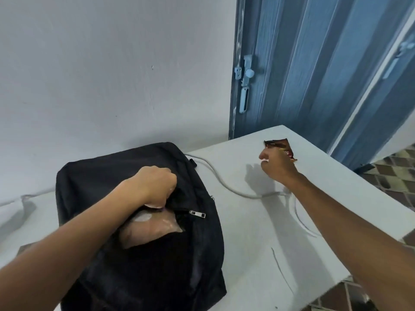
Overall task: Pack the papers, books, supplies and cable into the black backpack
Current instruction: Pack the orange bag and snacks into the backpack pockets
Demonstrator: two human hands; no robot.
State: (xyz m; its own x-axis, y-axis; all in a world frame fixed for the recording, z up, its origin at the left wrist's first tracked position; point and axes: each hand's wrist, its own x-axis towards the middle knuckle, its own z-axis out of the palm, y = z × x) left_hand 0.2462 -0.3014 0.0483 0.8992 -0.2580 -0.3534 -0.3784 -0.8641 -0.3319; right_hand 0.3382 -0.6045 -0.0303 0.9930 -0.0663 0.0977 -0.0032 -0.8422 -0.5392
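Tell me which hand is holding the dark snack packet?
The right hand, raised over the white table, grips the dark packet. The left hand has its grip on the black backpack opening instead.

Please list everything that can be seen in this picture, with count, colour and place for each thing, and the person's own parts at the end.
backpack: one, black, on the table's left part, a pocket open.
pouch: one, clear with tan contents, sticking out of the open pocket.
zipper pull: one, silver, at the pocket's right end.
cable: one, light grey, curving across the table right of the backpack.
packet: one, dark brown, held above the table's far right part.
table: one, white.
door: one, blue, behind the table.
wall: one, pale grey.
left hand: one, gripping the pocket's edge.
right hand: one, holding the packet.
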